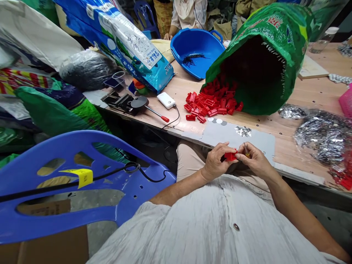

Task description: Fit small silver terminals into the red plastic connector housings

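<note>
My left hand (217, 158) is closed on a small red plastic part (230, 156), held just above my lap at the table's front edge. Close beside it, my right hand (254, 158) pinches a small tool with a yellow handle (248, 155) and a thin metal end, its fingertips touching the red part. The tool's exact kind is too small to make out. Beyond the hands, a heap of small shiny metal pieces (243, 131) lies on a grey mat (258, 141). A pile of similar red plastic parts (210, 102) spills from a green woven sack (295, 69).
A blue basin (199, 40) holds thin black pieces. To the left are a black press with a red-tipped lever (140, 103), a white power bank (166, 100) and a blue bag (129, 40). Plastic bags of metal pieces (324, 134) lie right. A blue chair (90, 139) stands left; another person (189, 14) sits opposite.
</note>
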`<move>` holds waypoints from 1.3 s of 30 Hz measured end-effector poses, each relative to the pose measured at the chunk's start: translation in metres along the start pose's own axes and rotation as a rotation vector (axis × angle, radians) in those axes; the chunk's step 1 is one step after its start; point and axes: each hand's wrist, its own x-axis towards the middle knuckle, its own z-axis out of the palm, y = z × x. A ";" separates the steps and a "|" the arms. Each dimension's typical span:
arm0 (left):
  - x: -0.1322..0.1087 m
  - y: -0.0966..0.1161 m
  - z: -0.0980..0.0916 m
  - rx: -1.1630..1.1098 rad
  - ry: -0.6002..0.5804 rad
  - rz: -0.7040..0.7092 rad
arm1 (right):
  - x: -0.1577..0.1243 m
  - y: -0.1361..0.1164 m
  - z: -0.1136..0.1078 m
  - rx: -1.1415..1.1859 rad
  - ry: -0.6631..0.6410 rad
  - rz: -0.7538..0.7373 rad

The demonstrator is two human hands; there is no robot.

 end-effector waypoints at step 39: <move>-0.009 -0.020 0.007 -0.763 0.016 -0.462 | -0.002 0.026 -0.001 0.546 -0.266 0.299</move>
